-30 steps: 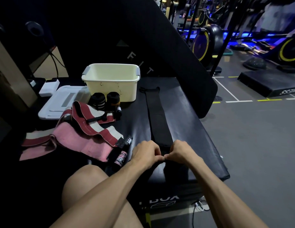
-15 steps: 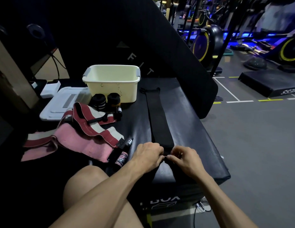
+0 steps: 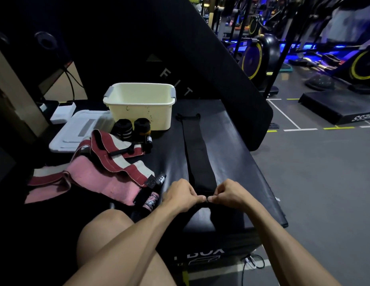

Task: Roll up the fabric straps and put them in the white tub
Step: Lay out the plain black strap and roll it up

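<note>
A long black fabric strap (image 3: pixel 197 155) lies flat along the black padded box (image 3: pixel 242 162), running from near the white tub (image 3: pixel 140 112) toward me. My left hand (image 3: pixel 182 195) and my right hand (image 3: pixel 228 191) pinch its near end together, fingertips meeting over the box's front edge. Two rolled black straps (image 3: pixel 131 129) stand in front of the tub. A heap of red, white and pink straps (image 3: pixel 101 170) lies to the left, with a small pink-and-black wrap (image 3: pixel 152 200) beside my left hand.
A white lid (image 3: pixel 76 131) and a small white box (image 3: pixel 62 112) lie left of the tub. A tall black panel (image 3: pixel 200 58) leans behind the box. My bare knee (image 3: pixel 105 234) is below. Grey gym floor with exercise bikes (image 3: pixel 256 56) lies to the right.
Both hands have drawn closer together at the strap's near end; the right hand moved back up beside the left after dropping slightly away.
</note>
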### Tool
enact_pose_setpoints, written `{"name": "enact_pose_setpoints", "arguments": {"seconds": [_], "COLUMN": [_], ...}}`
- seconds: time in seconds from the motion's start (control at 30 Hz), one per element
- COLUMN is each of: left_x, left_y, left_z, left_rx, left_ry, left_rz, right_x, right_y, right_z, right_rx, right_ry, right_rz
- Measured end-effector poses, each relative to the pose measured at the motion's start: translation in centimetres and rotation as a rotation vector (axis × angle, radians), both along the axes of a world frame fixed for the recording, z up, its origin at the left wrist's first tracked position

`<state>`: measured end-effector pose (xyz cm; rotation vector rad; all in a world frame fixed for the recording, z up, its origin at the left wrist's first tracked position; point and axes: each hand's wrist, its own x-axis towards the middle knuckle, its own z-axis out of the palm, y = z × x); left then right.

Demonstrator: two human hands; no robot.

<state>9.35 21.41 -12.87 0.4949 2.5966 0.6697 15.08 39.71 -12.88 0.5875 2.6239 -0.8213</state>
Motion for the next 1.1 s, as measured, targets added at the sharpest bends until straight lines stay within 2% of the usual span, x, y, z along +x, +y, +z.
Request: {"name": "enact_pose_setpoints", "arguments": {"seconds": [0.1, 0.2, 0.33, 0.47, 0.6, 0.7, 0.9, 1.0, 1.1], "left_x": [-0.1, -0.1, -0.2, -0.2, -0.5, -0.8, -1.1, -1.4, -1.5], "left_y": [-0.1, 0.0, 0.2, 0.1, -0.3, -0.3, -0.3, -0.2, 0.0], "left_z": [-0.3, -0.5, -0.4, -0.7, -1.1, -1.2, -1.3, -1.4, -1.6], "left_rx": [-0.041, -0.061, -0.145, -0.133, -0.039, 0.038, 0.16, 0.182, 0.201], "left_ry": [0.162, 0.328, 0.436, 0.48, 0.42, 0.31, -0.074, -0.156, -0.182], "left_rz": [-0.038, -0.176, -0.372, -0.401, -0.339, -0.263, -0.13, -0.075, -0.04], "right_x": [-0.7, -1.2, -1.5, -0.5, 2.0, 3.5, 4.6, 3.8, 3.6], "right_y": [0.0, 0.0, 0.0, 0.0, -0.8, -1.0, -0.8, -0.9, -1.0], "right_z": [0.3, 0.3, 0.3, 0.0, -1.7, -2.8, -3.5, -3.9, -4.4], "right_rx": [-0.007, -0.009, -0.033, -0.034, -0.005, 0.058, 0.16, 0.249, 0.236], "right_ry": [-0.067, -0.107, -0.13, -0.019, 0.319, 0.491, 0.565, 0.655, 0.702], "right_rz": [-0.038, -0.073, -0.098, -0.086, -0.076, -0.012, 0.167, 0.234, 0.295]}}
